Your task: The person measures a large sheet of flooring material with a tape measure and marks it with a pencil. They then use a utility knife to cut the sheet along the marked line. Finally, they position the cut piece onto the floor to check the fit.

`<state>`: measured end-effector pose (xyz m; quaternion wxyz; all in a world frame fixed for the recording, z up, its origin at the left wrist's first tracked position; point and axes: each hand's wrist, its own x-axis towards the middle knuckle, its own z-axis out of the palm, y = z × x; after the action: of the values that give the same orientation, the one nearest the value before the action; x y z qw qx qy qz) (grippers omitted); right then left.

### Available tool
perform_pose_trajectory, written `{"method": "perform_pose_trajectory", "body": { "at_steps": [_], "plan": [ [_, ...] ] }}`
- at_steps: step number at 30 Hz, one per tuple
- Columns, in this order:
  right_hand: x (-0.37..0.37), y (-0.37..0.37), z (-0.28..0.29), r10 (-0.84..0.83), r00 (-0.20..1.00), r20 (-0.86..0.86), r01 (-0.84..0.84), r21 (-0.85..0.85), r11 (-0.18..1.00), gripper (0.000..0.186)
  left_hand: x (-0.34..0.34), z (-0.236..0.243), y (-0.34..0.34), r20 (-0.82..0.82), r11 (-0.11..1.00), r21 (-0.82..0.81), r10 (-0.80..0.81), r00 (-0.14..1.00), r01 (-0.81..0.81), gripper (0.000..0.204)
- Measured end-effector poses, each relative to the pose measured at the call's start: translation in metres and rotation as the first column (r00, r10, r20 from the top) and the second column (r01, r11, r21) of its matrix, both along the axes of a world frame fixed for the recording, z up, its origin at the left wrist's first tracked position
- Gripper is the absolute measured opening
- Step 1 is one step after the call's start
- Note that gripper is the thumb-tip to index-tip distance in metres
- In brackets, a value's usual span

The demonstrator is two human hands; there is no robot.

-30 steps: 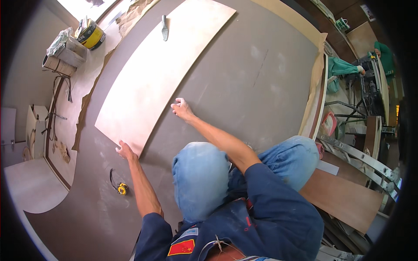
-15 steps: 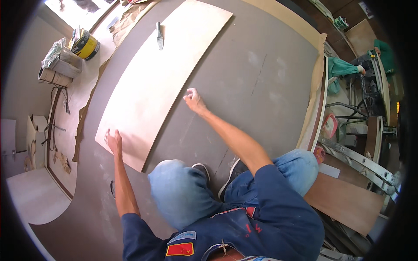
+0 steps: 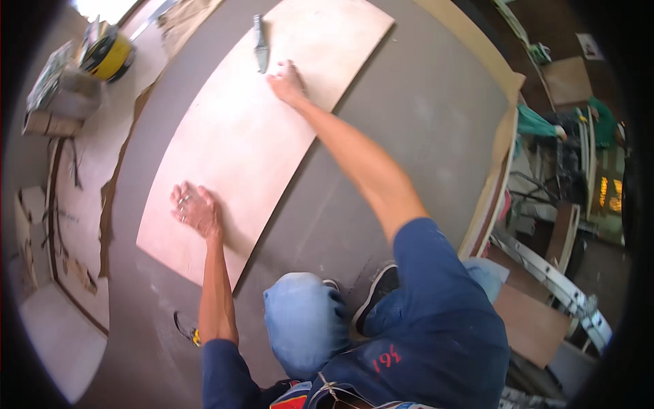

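A long pale wooden board [image 3: 225, 129] lies slanted on the large grey work surface [image 3: 409, 123] ahead of me. My left hand [image 3: 197, 208] is over the board's near end with its fingers spread, holding nothing. Farther up the board, my right hand [image 3: 287, 83] hovers or rests beside a putty knife [image 3: 261, 49]; its fingers are apart, loosely bent and a little blurred. The putty knife lies on the board, blade toward me, just left of the right fingertips. I cannot tell whether the palms touch the board.
A yellow and black bucket [image 3: 109, 58] stands at the far left beside wrapped items [image 3: 71, 92]. A black loop with a yellow piece [image 3: 185, 328] lies by my left forearm. On the right are a metal ladder [image 3: 552, 276], loose boards [image 3: 531, 324] and a co-worker's green sleeve [image 3: 535, 121].
My right hand has moved forward from beside the board's edge to a place next to the putty knife. My left hand has shifted inward on the board and spread. The view has also shifted.
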<state>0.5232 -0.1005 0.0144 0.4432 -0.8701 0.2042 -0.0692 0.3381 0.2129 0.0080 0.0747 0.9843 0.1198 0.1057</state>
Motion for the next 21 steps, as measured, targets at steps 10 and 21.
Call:
{"method": "perform_pose_trajectory", "body": {
  "at_steps": [10,21],
  "plan": [
    [0.075,0.039,-0.003,-0.219,0.935,-0.280,0.155,-0.233,0.960,0.046,0.001,0.011,0.007,-0.093,0.997,-0.058,0.050,0.994,-0.056,0.047],
    [-0.123,-0.148,0.091,0.542,0.778,-0.317,-0.470,0.279,0.837,0.023,0.005,0.000,0.021,-0.037,0.998,-0.017,0.058,0.998,-0.059,0.048]
  ]
}}
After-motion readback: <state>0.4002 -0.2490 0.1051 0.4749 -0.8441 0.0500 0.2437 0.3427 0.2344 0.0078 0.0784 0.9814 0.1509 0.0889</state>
